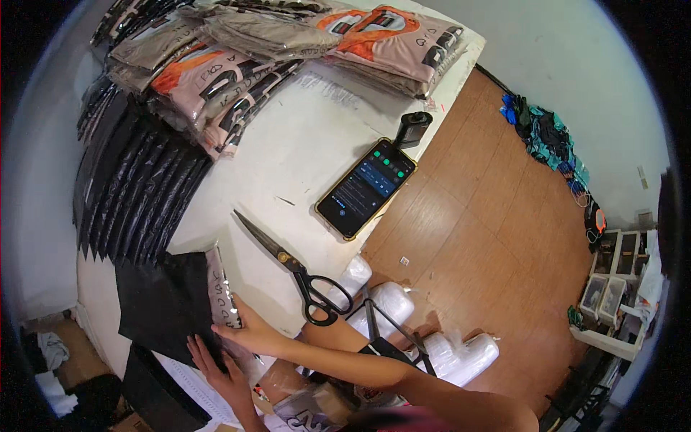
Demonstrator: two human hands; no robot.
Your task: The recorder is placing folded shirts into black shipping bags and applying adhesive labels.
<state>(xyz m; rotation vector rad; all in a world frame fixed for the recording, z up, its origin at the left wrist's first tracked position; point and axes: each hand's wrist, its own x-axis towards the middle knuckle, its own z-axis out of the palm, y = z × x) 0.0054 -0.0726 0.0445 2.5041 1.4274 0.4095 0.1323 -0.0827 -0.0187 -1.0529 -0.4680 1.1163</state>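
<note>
A black plastic mailing bag [162, 291] lies at the near left of the table. From its right edge sticks out a folded garment in a clear bag [222, 284], pale with dark lettering. My right hand [248, 331] is closed on this bagged garment, thumb on the near side, at the black bag's edge. Flat on the bag's lower part rests my left hand [216, 371], fingers stretched out. Large black-handled scissors [291, 266] lie to the right of the bag, blades partly apart.
Overlapping black bags [140, 183] line the table's left side. Bagged garments [252, 36] are piled at the back. A lit phone [367, 189] and a small black device [414, 129] sit near the right edge. White plastic-wrapped rolls [461, 358] stand beside the table.
</note>
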